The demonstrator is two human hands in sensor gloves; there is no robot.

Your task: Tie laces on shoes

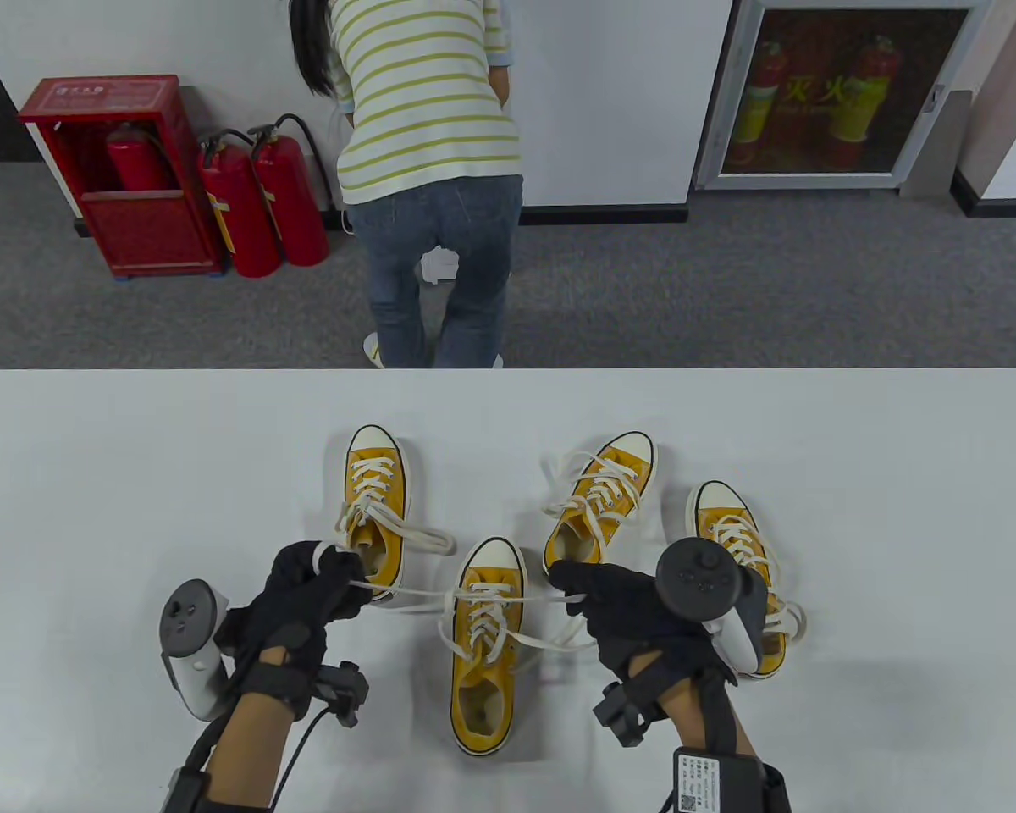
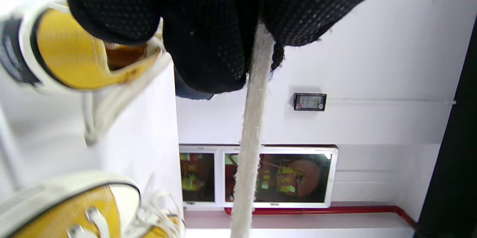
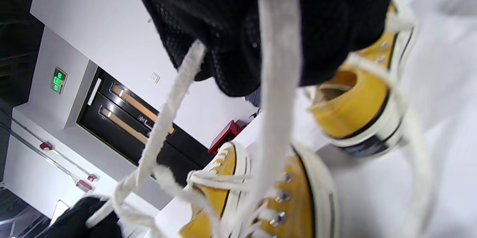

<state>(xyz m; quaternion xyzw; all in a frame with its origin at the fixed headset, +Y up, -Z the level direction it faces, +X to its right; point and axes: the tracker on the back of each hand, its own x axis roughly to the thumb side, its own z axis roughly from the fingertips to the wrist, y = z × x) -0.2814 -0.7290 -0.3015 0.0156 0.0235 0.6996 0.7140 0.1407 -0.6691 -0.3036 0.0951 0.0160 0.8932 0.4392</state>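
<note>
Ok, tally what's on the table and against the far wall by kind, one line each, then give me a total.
Yellow shoes on the table: 4 (far left, centre, far right-of-centre, rightmost)
Red fire extinguishers in the open by the wall: 2 ()
Red extinguisher cabinet: 1
Total: 7

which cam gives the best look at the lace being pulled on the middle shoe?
Table view: the lace runs from the left hand across the middle shoe to the right hand, both ends visible. Left wrist view shows one taut strand leaving the glove. Right wrist view shows blurred strands close up.
</note>
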